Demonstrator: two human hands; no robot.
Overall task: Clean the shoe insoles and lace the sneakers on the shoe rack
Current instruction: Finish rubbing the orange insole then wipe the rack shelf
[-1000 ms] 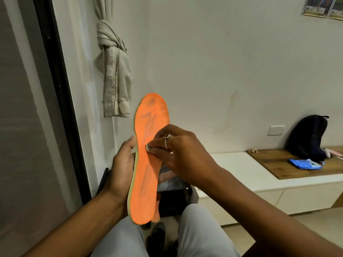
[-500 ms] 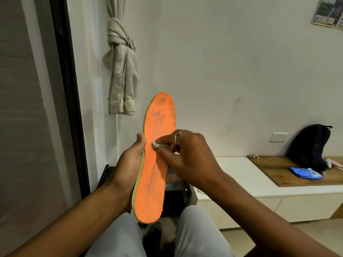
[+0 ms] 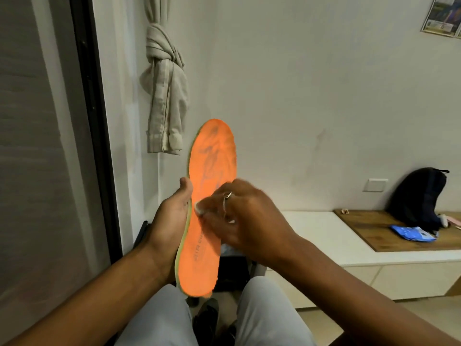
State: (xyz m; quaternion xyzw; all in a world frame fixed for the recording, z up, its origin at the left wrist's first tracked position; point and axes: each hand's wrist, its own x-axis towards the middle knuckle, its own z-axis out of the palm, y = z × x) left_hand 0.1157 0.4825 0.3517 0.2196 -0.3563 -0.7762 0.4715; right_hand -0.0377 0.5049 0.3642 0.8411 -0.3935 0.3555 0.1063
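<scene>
Left hand (image 3: pixel 171 221) gripping one orange insole (image 3: pixel 212 158) upright, right hand (image 3: pixel 249 221) pinching one small white wad (image 3: pixel 198 205) against it

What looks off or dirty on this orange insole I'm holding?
The orange insole has dark grey smudges across its toe half, odd against the cleaner heel end. The right hand pinches a small white wad against its middle; the left hand grips its edge. Nothing looks torn.

left hand (image 3: pixel 172 221) at 9 o'clock of centre, forearm bare | right hand (image 3: pixel 247 221) at 3 o'clock, forearm bare, silver ring (image 3: pixel 227 195) on one finger | light grey trousers (image 3: pixel 159 318) at 6 o'clock, both knees
</scene>
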